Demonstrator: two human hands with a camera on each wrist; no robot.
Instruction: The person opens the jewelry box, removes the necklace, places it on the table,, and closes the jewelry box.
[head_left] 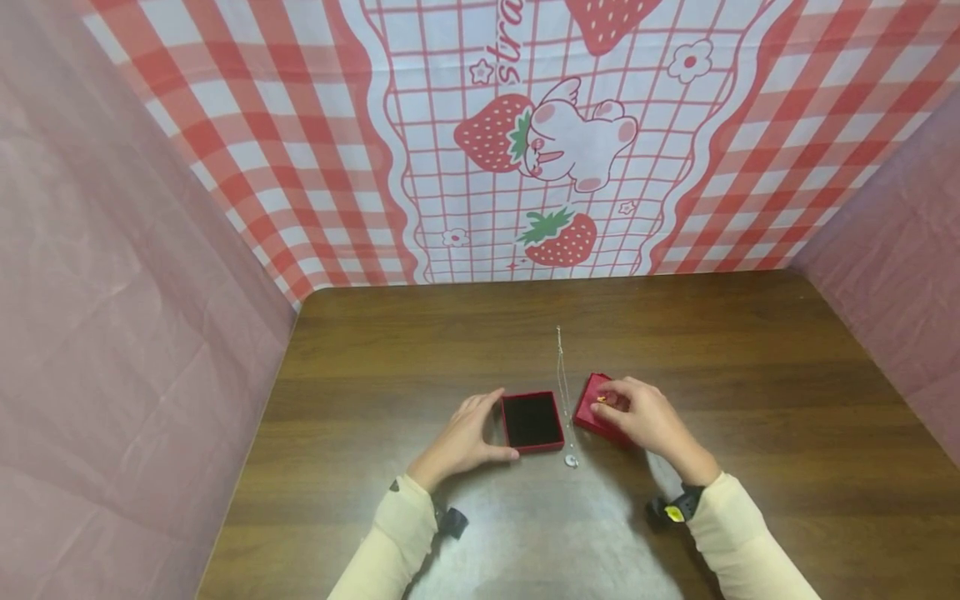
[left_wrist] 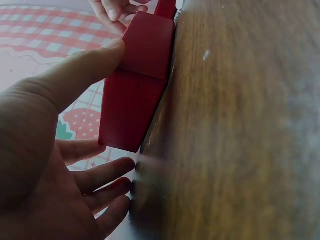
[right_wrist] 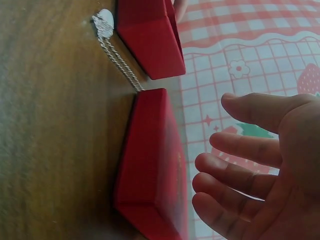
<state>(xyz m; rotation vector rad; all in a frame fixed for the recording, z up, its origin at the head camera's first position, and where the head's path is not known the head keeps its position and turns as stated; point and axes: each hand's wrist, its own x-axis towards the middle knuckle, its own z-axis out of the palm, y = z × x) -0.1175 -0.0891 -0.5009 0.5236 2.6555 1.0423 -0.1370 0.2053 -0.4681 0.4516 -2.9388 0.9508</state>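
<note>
A square red jewelry box (head_left: 532, 421) with a black inside stands uncovered on the wooden table. My left hand (head_left: 468, 433) holds it at its left side, thumb at the near edge and index fingertip at the far corner; the other fingers are spread off it. My right hand (head_left: 641, 417) hovers over the red box lid (head_left: 590, 400), which has a small gold mark on top. In the right wrist view its fingers are relaxed, with a gap between them and the lid (right_wrist: 142, 165). Between box and lid lies a silver necklace (head_left: 564, 375) with a round white pendant (head_left: 571, 460).
The brown wooden table (head_left: 375, 350) extends around the hands. A red-and-white strawberry-patterned cloth (head_left: 517, 167) hangs behind its far edge. Pink cloths (head_left: 135, 292) hang at the left and right sides. A dark strap (head_left: 686, 504) is worn on the right wrist.
</note>
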